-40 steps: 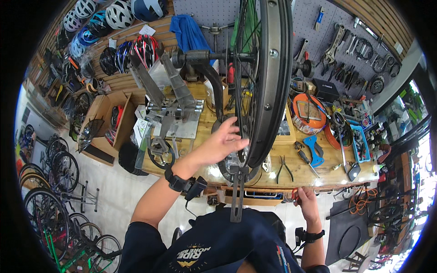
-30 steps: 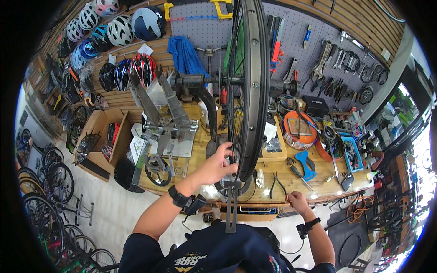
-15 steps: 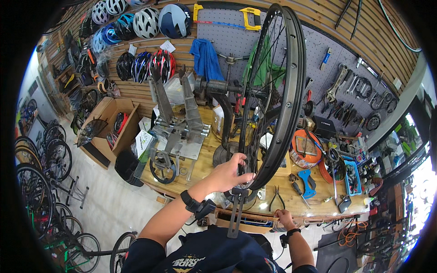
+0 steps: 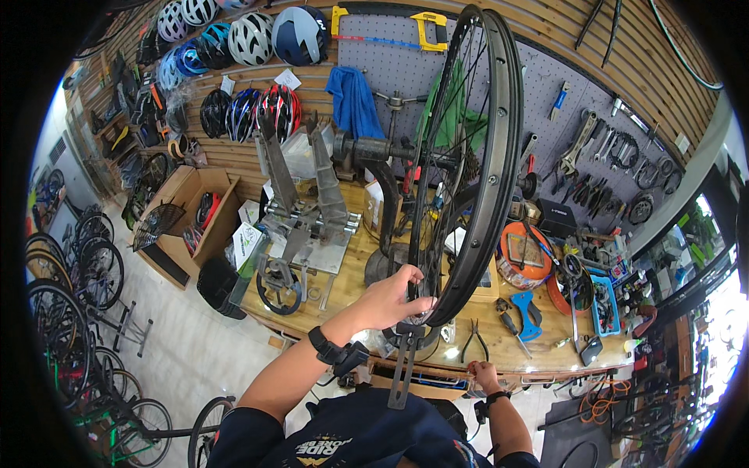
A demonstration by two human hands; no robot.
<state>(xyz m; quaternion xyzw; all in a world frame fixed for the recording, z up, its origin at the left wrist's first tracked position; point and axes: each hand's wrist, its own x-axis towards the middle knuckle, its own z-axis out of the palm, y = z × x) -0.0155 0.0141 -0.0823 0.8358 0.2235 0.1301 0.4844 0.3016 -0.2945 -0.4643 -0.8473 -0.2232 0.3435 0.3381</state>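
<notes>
A black bicycle wheel (image 4: 499,156) stands upright in a truing stand (image 4: 382,175), its spokes and hub cogs partly visible. My left hand (image 4: 390,300) is closed round the low near part of the rim, with the thumb over it and some fingertips hidden among the spokes. At the bench's front edge my right hand (image 4: 485,376) has its fingers curled in beside a partly open drawer (image 4: 421,384). What those fingers hold, if anything, is too small to make out. Just above them lie pliers (image 4: 474,342) with dark handles.
On the bench right of the wheel are a screwdriver (image 4: 515,331), a blue tool (image 4: 528,314), an orange round container (image 4: 521,253) and a blue tray (image 4: 603,304). A metal fixture (image 4: 308,210) stands left. Helmets (image 4: 250,39) and a pegboard (image 4: 538,78) line the wall; bicycles stand left.
The wheel and my left hand stay nearly as they were. My right hand has shifted very slightly at the bench edge.
</notes>
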